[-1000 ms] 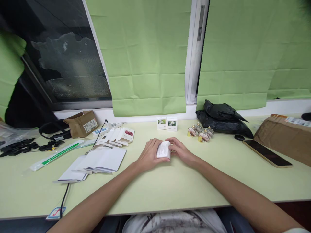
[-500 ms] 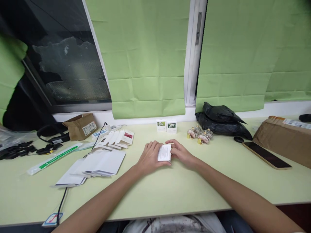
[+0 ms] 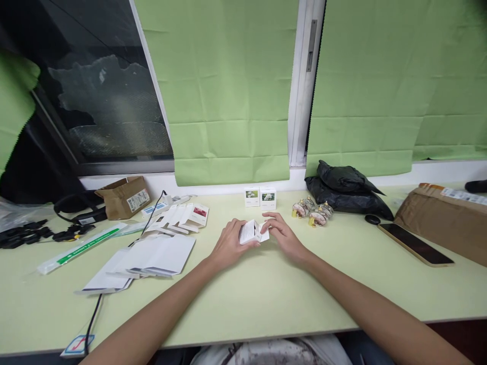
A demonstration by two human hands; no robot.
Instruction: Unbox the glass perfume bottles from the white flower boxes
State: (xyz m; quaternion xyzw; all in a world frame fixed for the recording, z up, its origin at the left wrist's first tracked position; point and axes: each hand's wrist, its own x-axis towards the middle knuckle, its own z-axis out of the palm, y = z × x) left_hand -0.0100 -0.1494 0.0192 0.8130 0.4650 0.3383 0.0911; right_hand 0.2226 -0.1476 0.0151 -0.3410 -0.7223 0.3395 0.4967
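While the small white carton [image 3: 249,232] sits mid-table, tilted, the left hand [image 3: 229,243] grips it and the right hand [image 3: 282,236] pinches its open flap; contents cannot be made out. Two closed boxes [image 3: 260,197] stand toward the far edge.

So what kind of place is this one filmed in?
Probably a small packing bench by a window: flat white cartons are stacked on the pale green table, two made-up boxes stand behind, and both hands hold a small carton.

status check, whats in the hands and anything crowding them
Left hand and right hand both on small white carton, held over the table. Two finished boxes behind, apart. Nothing crowding.
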